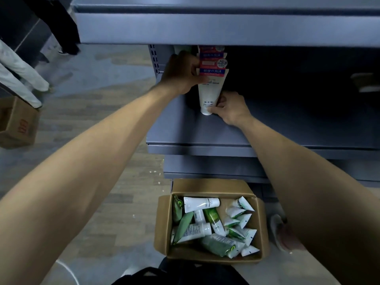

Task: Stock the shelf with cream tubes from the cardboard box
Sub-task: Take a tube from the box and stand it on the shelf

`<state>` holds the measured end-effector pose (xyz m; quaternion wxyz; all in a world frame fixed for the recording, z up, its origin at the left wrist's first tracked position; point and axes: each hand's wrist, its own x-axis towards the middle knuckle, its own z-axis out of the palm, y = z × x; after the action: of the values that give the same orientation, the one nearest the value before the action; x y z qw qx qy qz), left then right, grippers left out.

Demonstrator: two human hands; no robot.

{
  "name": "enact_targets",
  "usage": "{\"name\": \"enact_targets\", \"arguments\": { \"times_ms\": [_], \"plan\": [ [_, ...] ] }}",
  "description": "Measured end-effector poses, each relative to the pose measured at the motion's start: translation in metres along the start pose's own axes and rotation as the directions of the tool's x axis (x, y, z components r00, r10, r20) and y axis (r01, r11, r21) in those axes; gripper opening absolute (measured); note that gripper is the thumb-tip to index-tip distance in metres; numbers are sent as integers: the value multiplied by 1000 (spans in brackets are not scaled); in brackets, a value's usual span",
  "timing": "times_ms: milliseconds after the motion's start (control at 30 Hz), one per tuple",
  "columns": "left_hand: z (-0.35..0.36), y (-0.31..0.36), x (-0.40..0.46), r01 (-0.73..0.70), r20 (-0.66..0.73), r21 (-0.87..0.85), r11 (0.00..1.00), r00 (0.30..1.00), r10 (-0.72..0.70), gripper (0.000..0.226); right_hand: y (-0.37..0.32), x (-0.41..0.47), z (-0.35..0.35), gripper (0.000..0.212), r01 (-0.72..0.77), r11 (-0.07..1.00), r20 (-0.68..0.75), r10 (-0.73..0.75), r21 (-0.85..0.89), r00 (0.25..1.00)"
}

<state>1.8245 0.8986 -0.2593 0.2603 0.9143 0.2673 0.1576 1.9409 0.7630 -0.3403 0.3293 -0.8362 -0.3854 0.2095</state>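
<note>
A white cream tube [209,93] with a red and pink card label stands cap-down on the grey shelf [185,130], near its left end. My left hand [181,73] grips the tube's upper part from the left. Down at the cap, my right hand [230,109] pinches the tube from the right. Another tube [182,50] shows partly behind my left hand. On the floor below stands the open cardboard box [162,229], holding several white and green cream tubes [200,204].
An upper shelf [205,23] overhangs the working shelf. A dark object [365,82] lies far right on the shelf. A second cardboard box [18,124] stands on the floor at left, beside another person's legs [22,79]. My foot [281,231] is right of the box.
</note>
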Motion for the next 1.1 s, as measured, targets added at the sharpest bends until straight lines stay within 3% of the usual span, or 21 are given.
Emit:
{"name": "enact_targets", "arguments": {
  "times_ms": [600, 900, 1100],
  "plan": [
    [6, -14, 16, -75, 6, -10, 997, 997, 75, 24, -7, 9, 2, 40, -3, 999, -2, 3, -40, 1000],
    [8, -9, 9, -8, 1, -69, 998, 1000, 8, 30, -16, 4, -3, 45, -16, 994, 44, 21, -107, 999],
    [0, -4, -17, 59, -54, -47, 997, 997, -61, 40, -16, -18, -14, 55, -106, 977, 122, 130, -186, 984]
  ]
}}
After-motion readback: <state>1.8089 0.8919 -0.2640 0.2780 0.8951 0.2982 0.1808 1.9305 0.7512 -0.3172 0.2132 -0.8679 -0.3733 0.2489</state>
